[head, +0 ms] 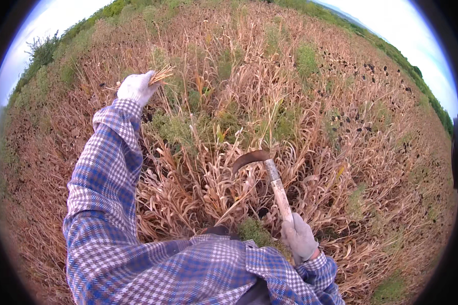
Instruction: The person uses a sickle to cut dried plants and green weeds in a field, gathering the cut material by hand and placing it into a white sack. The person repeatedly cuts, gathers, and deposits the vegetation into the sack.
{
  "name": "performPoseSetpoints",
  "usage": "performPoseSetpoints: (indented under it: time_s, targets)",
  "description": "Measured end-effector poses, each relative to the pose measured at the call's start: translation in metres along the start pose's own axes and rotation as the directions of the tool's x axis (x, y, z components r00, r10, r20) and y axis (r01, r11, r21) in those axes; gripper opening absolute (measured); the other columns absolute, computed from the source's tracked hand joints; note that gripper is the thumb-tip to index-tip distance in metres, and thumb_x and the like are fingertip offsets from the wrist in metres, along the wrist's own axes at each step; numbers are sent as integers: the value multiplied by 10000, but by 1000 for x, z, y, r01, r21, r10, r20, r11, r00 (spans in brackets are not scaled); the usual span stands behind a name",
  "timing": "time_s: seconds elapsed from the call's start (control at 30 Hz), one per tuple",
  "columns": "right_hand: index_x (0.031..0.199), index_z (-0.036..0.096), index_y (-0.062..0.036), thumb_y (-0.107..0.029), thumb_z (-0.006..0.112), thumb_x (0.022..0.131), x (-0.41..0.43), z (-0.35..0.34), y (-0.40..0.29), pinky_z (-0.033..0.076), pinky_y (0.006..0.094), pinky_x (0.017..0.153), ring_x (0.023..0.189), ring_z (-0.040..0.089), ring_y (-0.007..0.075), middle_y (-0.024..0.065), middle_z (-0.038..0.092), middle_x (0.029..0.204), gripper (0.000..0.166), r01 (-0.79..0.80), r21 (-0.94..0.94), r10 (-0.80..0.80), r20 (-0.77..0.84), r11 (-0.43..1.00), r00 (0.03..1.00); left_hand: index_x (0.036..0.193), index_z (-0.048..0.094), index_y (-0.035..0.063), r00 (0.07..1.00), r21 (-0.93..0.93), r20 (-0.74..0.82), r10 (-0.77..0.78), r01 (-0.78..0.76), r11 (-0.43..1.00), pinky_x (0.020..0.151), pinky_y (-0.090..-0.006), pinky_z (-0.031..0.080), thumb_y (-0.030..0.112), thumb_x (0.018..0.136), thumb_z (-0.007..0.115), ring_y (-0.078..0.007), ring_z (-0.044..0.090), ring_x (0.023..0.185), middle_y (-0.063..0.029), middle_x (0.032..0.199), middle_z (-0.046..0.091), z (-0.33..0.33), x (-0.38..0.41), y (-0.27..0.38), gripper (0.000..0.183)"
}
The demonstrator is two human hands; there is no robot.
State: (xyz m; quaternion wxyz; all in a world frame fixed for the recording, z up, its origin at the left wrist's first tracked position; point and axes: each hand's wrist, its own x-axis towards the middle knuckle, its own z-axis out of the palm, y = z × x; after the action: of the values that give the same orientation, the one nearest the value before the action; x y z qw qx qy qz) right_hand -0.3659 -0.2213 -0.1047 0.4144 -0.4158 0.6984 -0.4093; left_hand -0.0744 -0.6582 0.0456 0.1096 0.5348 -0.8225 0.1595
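My left hand [134,87], in a pale work glove, is closed around a bundle of dry stalks [162,75] at the upper left, with my arm stretched out. The cut-looking ends stick out to the right of the fist; thinner stems show at its left. In my gloved right hand [300,237], low and right of centre, is the wooden handle [281,198] of a sickle. Its curved, rust-brown blade [250,158] points left above dry, leafy stalks [213,183]. A metal collar joins blade and handle. Whether the blade touches the stalks I cannot tell.
Dry, tan standing stalks [252,84] spread on all sides. Green weeds [179,127] grow among them, one clump [253,230] close to my body. Dark seed heads [366,68] dot the right side. Green trees [44,49] line the far left edge.
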Motion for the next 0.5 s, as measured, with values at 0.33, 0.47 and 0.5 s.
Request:
performPoseSetpoints:
  time_s: [0.33, 0.47, 0.5]
  targets:
    - [1132, 529, -37, -201, 536, 984, 212, 63, -54, 457, 259, 502, 572, 553, 100, 27, 584, 703, 221, 243, 108, -234, -86, 964, 968, 1306, 538, 121, 994, -168, 113, -2, 22, 985, 895, -399, 517, 247, 904, 593, -320, 639, 1023, -153, 1117, 657, 94, 40, -38, 424]
    - [1044, 559, -80, -268, 503, 998, 330, 107, -89, 449, 250, 462, 547, 536, 83, 0, 572, 720, 201, 162, 102, -165, 23, 982, 986, 1269, 559, 108, 986, -143, 154, 64, -42, 989, 884, -417, 520, 157, 854, 613, -330, 641, 1012, -157, 1103, 657, 115, 44, -38, 422]
    - [1065, 573, -71, -279, 511, 994, 365, 119, -92, 457, 271, 479, 572, 572, 104, 22, 600, 730, 229, 160, 90, -162, 19, 983, 987, 1254, 566, 110, 988, -162, 132, 82, -60, 985, 872, -424, 524, 145, 849, 613, -332, 647, 995, -156, 1087, 660, 129, 46, -46, 410]
